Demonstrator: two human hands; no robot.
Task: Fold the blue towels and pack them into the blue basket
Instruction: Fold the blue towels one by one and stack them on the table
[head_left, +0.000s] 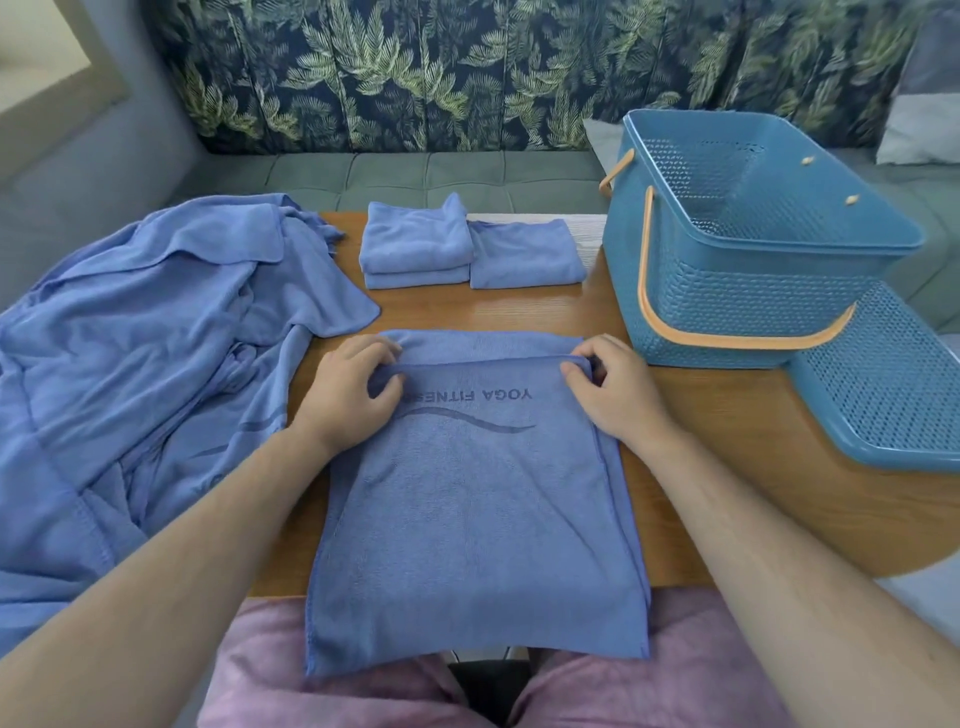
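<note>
Your left hand (345, 395) and right hand (618, 400) sit at mid-frame, each with fingers and thumb curled to pinch a far corner of the towel's (467, 509) upper layer; that edge lies just short of the layer beneath, which shows as a strip beyond your knuckles. The towel lies flat at lower centre on the table (727, 483), its near end hanging over the edge onto your lap; the print on it reads upside down to you. At the left of the frame a heap (156, 338) of unfolded blue towels spreads across the table edge and beyond. In the upper centre a stack (415, 244) of two folded towels stands, and a single folded towel (524, 254) lies touching it on the right. The basket (727, 296) stands upright at the upper right, with nothing visible inside it, its orange handle (649, 291) lowered toward you; its perforated lid (893, 395) lies just beside it at the right edge.
</note>
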